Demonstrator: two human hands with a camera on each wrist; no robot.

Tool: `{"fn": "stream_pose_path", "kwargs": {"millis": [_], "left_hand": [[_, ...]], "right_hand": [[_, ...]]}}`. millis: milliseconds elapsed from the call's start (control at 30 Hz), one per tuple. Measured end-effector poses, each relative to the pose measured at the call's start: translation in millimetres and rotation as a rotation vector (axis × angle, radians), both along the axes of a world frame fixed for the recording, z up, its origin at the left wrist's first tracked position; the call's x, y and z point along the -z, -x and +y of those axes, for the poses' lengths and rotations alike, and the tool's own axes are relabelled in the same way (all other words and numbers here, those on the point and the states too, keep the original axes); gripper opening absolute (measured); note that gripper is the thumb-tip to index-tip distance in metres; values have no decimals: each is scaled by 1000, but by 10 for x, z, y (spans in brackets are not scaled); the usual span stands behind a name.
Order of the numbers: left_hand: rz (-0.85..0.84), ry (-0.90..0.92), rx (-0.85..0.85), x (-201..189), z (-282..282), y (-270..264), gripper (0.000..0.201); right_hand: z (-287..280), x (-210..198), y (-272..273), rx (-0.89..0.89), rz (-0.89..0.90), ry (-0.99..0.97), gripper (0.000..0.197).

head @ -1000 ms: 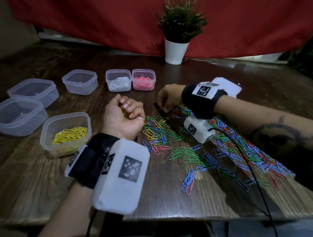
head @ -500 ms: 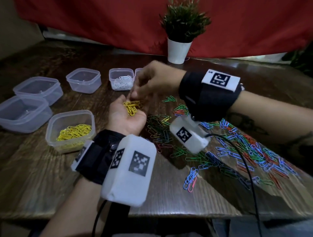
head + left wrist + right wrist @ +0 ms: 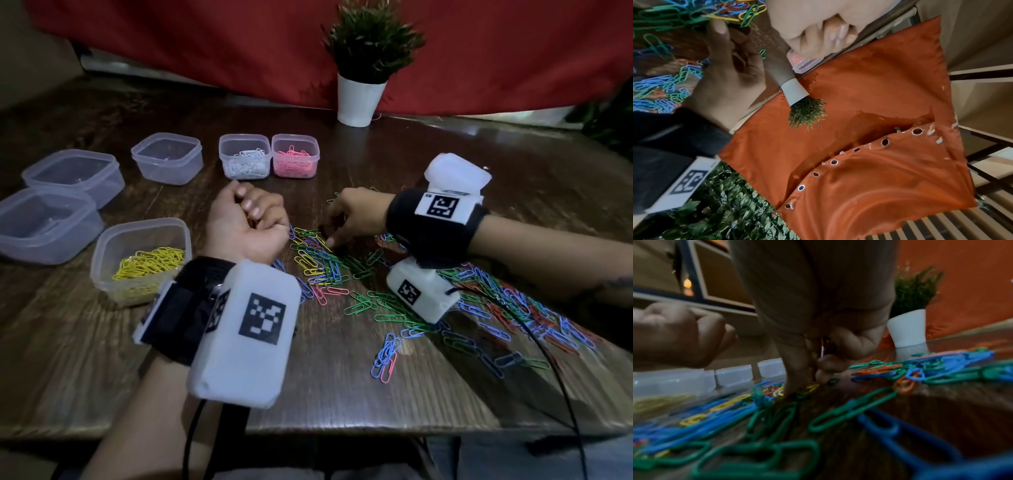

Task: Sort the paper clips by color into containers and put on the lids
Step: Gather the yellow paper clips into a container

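You have white, pink and some yellow paper clips boxed, your left hand fisted around more yellows, your right hand pinching into the tabletop pile; lids remain.

Loose paper clips, centre to lower right of the head view: green, blue, yellow, red, pink, mixed. Container at my left wrist: clear, yellow clips. Container, upper centre: clear, white clips. Container beside it: clear, pink clips. Table: dark brown, grained. Curtain, top: red. Pot: white; plant: dark green. My wrist bands: black; tags black-and-white checked.
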State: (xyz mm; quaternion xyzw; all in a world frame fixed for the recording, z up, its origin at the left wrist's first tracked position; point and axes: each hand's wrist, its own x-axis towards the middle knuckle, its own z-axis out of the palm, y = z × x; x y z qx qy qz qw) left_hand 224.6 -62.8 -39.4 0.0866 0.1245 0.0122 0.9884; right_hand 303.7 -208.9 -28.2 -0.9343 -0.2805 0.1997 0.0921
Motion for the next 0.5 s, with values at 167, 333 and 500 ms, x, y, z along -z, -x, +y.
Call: {"fn": "stream_pose_path", "kwargs": {"millis": [167, 333, 500], "left_hand": [[46, -187, 98, -82, -29, 17, 45], [58, -1103, 152, -304, -105, 168, 29], [-102, -2071, 335, -338, -164, 234, 12]], "right_hand": [[16, 19, -24, 64, 111, -100, 26], [-14, -28, -11, 103, 162, -204, 23], [97, 3, 81, 6, -77, 18, 27]]}}
